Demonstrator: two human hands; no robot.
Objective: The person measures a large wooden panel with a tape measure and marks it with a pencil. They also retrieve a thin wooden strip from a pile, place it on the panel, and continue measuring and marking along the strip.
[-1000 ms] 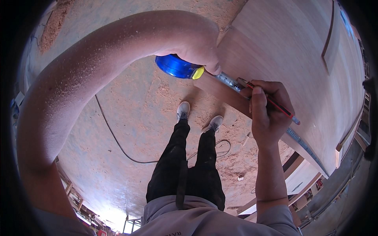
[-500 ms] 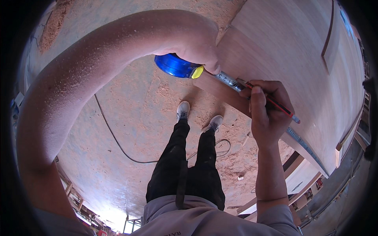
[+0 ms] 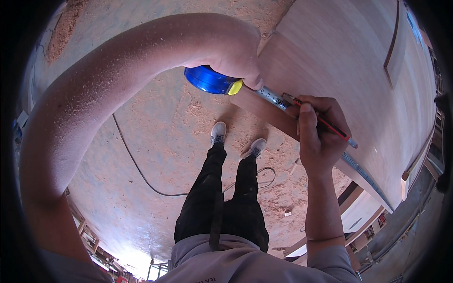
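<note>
My left hand (image 3: 236, 56) is closed on a blue tape measure (image 3: 207, 80) with a yellow part at its mouth, near the top middle. A fingertip presses by the blade where it leaves the case. The metal blade (image 3: 363, 174) runs along the near edge of a wooden board (image 3: 325, 70), passing under my right hand toward the lower right corner. In my right hand (image 3: 321, 125) a red and black pencil (image 3: 337, 131) is pinched, its point down at the board beside the blade. Part of the blade is hidden beneath that hand.
A narrow wood strip (image 3: 392, 52) lies on the board's far right part. Below, a dusty floor (image 3: 155, 137) carries a dark cable (image 3: 141, 172), sawdust and small wood scraps. My shoes (image 3: 218, 132) stand left of the board's near edge.
Almost nothing differs. Both hands, the tape measure and the pencil appear a few pixels further left, along with the rest of the scene.
</note>
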